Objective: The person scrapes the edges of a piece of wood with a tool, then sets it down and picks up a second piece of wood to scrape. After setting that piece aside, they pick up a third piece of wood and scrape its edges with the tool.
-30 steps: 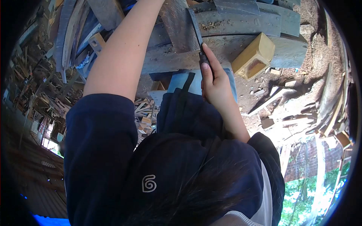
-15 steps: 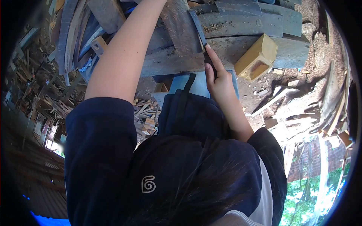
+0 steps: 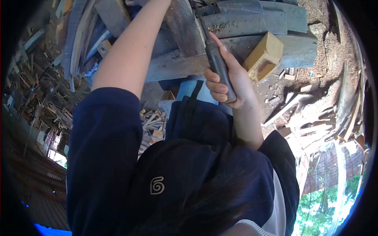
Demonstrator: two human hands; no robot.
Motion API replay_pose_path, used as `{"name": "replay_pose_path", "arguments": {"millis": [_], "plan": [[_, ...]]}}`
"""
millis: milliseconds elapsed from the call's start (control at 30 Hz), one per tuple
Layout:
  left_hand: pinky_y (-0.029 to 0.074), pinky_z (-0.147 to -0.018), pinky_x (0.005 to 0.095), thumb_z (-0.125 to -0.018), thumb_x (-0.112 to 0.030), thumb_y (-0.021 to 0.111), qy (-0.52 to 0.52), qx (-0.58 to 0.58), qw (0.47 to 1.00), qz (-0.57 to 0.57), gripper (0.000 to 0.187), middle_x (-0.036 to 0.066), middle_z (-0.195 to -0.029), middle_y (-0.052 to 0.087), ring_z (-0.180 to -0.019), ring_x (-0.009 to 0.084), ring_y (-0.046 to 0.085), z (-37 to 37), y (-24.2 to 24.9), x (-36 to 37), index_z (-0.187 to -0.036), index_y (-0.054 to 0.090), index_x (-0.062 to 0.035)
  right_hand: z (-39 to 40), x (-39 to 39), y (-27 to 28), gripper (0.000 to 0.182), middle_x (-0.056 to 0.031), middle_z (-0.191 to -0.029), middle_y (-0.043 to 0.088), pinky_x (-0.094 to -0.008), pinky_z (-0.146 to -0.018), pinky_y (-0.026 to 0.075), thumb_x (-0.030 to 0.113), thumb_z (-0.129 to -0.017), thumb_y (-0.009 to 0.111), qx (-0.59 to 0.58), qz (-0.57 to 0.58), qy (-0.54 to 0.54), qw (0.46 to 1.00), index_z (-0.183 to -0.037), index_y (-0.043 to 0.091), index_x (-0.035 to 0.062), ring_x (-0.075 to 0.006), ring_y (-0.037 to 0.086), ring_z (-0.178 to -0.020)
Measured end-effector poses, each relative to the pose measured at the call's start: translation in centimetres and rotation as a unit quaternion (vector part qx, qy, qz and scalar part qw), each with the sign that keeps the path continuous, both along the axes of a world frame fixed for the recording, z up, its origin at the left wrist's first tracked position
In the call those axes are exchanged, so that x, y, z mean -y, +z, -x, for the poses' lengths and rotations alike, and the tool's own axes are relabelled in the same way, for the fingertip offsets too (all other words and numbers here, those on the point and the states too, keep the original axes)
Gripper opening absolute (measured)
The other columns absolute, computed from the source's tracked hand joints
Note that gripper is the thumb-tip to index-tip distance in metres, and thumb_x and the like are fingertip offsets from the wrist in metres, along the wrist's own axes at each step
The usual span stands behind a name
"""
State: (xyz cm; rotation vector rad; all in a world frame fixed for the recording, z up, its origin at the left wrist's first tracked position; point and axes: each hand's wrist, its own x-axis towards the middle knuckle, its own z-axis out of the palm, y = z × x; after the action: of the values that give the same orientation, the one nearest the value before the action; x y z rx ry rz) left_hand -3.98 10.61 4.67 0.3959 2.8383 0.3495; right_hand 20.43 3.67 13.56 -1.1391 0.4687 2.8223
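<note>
My right hand [image 3: 236,78] is closed round the thick dark handle of a long-bladed hand tool [image 3: 219,69]. Its index finger stretches along the handle, and the narrow blade points up and away, beside the right edge of a dark, rough wooden board [image 3: 187,33]. That board lies across a stack of curved grey timbers [image 3: 252,23]. My left forearm reaches over the stack left of the board, and the left hand lies beyond the top edge of the view. A yellowish wooden block [image 3: 264,57] with a hollow in its end rests on the timbers, right of my right hand.
More boards [image 3: 112,15] lean at the upper left, near a small light offcut [image 3: 104,48]. Wood scraps [image 3: 153,122] cover the ground below the stack, and longer offcuts [image 3: 287,106] lie on the right. Sawdust [image 3: 336,47] spreads at the upper right.
My right hand has drawn back towards me and turned, showing its curled fingers and more of the handle. The blade now looks narrower, seen edge-on. My left arm has hardly moved.
</note>
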Motion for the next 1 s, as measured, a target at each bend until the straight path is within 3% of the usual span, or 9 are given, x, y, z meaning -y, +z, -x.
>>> {"name": "replay_pose_path", "arguments": {"millis": [433, 500, 567, 633, 700, 733, 800, 900, 1000], "plan": [[0.019, -0.124, 0.0544, -0.108, -0.013, 0.044, 0.019, 0.064, 0.99, -0.127, 0.046, 0.014, -0.169, 0.021, -0.156, 0.0344, 0.017, 1.3, -2.4, 2.5, -0.153, 0.047, -0.0238, -14.3, 7.2, 10.3, 0.054, -0.0072, -0.064, 0.048, -0.0246, -0.042, 0.04, 0.041, -0.112, 0.035, 0.113, -0.235, 0.105, 0.96, -0.164, 0.023, 0.0286, -0.0131, 0.046, -0.045], [0.024, -0.117, 0.054, -0.096, -0.015, 0.052, -0.156, -0.122, 0.95, -0.24, 0.047, 0.018, -0.157, 0.036, -0.14, 0.0381, 0.039, 2.9, -5.5, 4.3, -0.143, 0.055, -0.0135, -17.3, 8.4, 12.4, 0.055, -0.0072, -0.063, 0.047, -0.0253, -0.041, 0.04, 0.041, -0.112, 0.035, 0.143, -0.244, 0.069, 0.957, -0.164, 0.023, 0.0287, -0.013, 0.046, -0.044], [0.027, -0.119, 0.0525, -0.091, -0.008, 0.057, -0.289, -0.063, 0.867, -0.402, 0.042, 0.021, -0.153, 0.04, -0.145, 0.0414, 0.034, 2.2, -4.6, 5.5, -0.132, 0.064, -0.0153, -21.0, 9.8, 13.6, 0.056, -0.0075, -0.063, 0.047, -0.0257, -0.04, 0.039, 0.04, -0.112, 0.036, 0.177, -0.261, 0.029, 0.949, -0.164, 0.023, 0.0285, -0.0134, 0.046, -0.044], [0.021, -0.122, 0.0552, -0.092, -0.016, 0.058, -0.514, 0.009, 0.804, -0.299, 0.045, 0.019, -0.16, 0.035, -0.151, 0.0377, 0.029, 1.6, -3.0, 8.1, -0.137, 0.062, -0.0169, -25.0, 11.2, 13.9, 0.056, -0.0077, -0.062, 0.047, -0.0262, -0.04, 0.039, 0.04, -0.111, 0.036, 0.214, -0.274, -0.01, 0.937, -0.164, 0.022, 0.0284, -0.0137, 0.046, -0.044], [0.018, -0.119, 0.0614, -0.095, -0.039, 0.062, -0.735, 0.038, 0.675, -0.042, 0.057, 0.012, -0.162, 0.035, -0.152, 0.0327, 0.029, -0.4, 1.7, 10.3, -0.148, 0.051, -0.0208, -28.3, 12.3, 13.8, 0.055, -0.0075, -0.064, 0.048, -0.0269, -0.039, 0.039, 0.039, -0.111, 0.037, 0.293, -0.291, -0.044, 0.91, -0.164, 0.023, 0.0321, -0.0138, 0.046, -0.045], [0.018, -0.119, 0.0614, -0.095, -0.039, 0.062, -0.732, 0.029, 0.679, -0.047, 0.057, 0.012, -0.162, 0.035, -0.152, 0.0327, 0.029, -0.7, 2.3, 11.4, -0.148, 0.051, -0.0208, -28.8, 12.3, 14.2, 0.055, -0.0075, -0.064, 0.048, -0.0269, -0.039, 0.039, 0.039, -0.111, 0.037, 0.289, -0.302, -0.043, 0.908, -0.164, 0.023, 0.0321, -0.0138, 0.046, -0.045], [0.015, -0.12, 0.0641, -0.088, -0.066, 0.064, -0.828, -0.042, 0.559, 0.02, 0.083, 0.008, -0.164, 0.033, -0.153, 0.0285, 0.027, -0.6, 2.3, 13.9, -0.153, 0.042, -0.0206, -29.3, 12.2, 14.6, 0.052, -0.0043, -0.068, 0.047, -0.0205, -0.04, 0.035, 0.043, -0.11, 0.042, 0.366, -0.275, -0.047, 0.888, -0.161, 0.028, 0.0396, -0.0089, 0.041, -0.045], [0.011, -0.122, 0.0626, -0.077, -0.077, 0.065, -0.777, -0.031, 0.609, 0.158, 0.105, 0.011, -0.164, 0.031, -0.156, 0.0267, 0.02, -1.5, 3.7, 14.4, -0.159, 0.031, -0.0214, -29.3, 11.5, 13.7, 0.051, -0.0038, -0.071, 0.047, -0.0203, -0.041, 0.036, 0.043, -0.11, 0.042, 0.35, -0.291, -0.038, 0.89, -0.159, 0.03, 0.0415, -0.0082, 0.042, -0.047], [0.024, -0.114, 0.056, -0.072, -0.082, 0.065, -0.732, -0.073, 0.661, 0.144, 0.103, 0.014, -0.145, 0.046, -0.14, 0.0305, 0.038, -3.4, 3.7, 14.8, -0.143, 0.048, -0.0102, -27.4, 9.9, 13.1, 0.051, -0.0063, -0.068, 0.05, -0.0273, -0.04, 0.039, 0.036, -0.111, 0.039, 0.31, -0.318, -0.023, 0.896, -0.161, 0.029, 0.0362, -0.0129, 0.047, -0.047]]}}
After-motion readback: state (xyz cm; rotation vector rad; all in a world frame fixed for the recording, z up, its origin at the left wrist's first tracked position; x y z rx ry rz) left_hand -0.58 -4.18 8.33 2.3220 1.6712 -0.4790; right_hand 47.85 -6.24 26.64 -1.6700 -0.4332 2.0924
